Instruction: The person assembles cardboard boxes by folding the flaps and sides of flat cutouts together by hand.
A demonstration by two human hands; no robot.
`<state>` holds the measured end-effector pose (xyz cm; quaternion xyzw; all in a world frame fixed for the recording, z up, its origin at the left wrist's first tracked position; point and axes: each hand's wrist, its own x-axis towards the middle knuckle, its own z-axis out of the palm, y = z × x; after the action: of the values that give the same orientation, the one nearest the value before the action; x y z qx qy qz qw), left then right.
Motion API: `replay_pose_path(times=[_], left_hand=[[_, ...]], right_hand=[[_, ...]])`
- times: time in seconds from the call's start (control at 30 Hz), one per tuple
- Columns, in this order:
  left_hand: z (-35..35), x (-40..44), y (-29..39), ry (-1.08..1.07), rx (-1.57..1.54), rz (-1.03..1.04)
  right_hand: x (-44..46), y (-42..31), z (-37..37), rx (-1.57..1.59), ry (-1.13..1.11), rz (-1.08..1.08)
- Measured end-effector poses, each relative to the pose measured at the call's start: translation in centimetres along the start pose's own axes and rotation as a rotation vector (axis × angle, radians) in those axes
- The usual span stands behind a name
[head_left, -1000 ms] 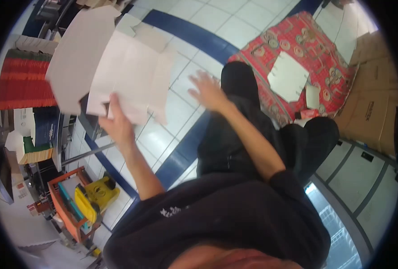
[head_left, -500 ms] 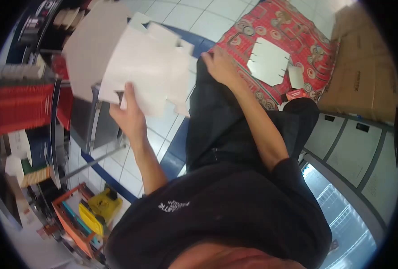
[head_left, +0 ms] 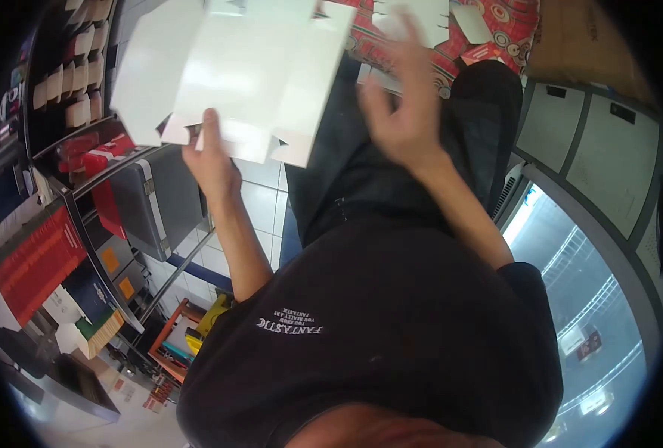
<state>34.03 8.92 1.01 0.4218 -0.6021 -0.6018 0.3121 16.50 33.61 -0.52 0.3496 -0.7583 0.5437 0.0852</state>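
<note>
My left hand point(head_left: 213, 164) grips the lower edge of a white die-cut card sheet point(head_left: 245, 75), thumb on top and fingers underneath. The sheet has slots and cut flaps along its edges. Behind it, to the left, another pale panel point(head_left: 150, 71) shows; I cannot tell if it is joined to the sheet. My right hand point(head_left: 406, 116) is raised above my right leg, blurred, with its fingers apart and nothing in it. Beyond it, a white slotted card piece point(head_left: 428, 19) and a smaller white card point(head_left: 471, 25) lie on a red patterned cloth point(head_left: 522, 30).
A cardboard box point(head_left: 596, 41) stands at the upper right, above grey cabinet doors point(head_left: 552, 123). On the left are a rack with red boxes point(head_left: 44, 250), a grey case point(head_left: 133, 205) and an orange tray point(head_left: 168, 340) with a yellow item point(head_left: 210, 317).
My right hand has lifted off my knee and opened. The white sheet, still in my left hand, has turned and come nearer. The view has shifted, so the red cloth sits higher.
</note>
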Motion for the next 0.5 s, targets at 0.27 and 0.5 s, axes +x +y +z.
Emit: replay_pose_path(times=[0.27,0.5], left_hand=[[1.2,1.9,-2.6,-0.523,0.409,-0.33],[1.6,1.9,-2.3,-0.401,0.394,-0.342]], right_hand=[[-4.3,-0.4,1.5,0.068,-0.966,-0.163],[-5.7,1.1,2.2,0.088,-0.841,-0.279]])
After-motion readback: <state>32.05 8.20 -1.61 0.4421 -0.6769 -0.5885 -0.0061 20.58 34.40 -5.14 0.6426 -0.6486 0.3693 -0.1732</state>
